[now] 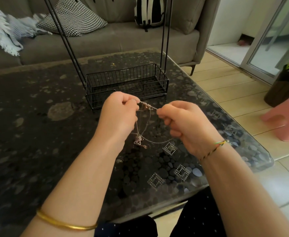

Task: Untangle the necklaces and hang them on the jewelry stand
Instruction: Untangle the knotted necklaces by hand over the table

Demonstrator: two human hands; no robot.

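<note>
The necklaces (142, 127) are thin silvery and rose chains snarled together, drooping in loops with clasps dangling just above the dark pebbled table (37, 117). Just beyond stands the black wire jewelry stand (126, 82), its basket base empty. The left hand (118, 113) and right hand (183, 122), raised side by side, each pinch the tangle's top strand taut.

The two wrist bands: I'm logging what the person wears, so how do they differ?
The gold bangle on the left forearm is a smooth, solid, single-colour ring; the woven bracelet on the right wrist is a thin, multicoloured cord. The gold bangle sits far up the arm from the hand; the woven bracelet sits right at the wrist. Both circle bare arms.
</note>
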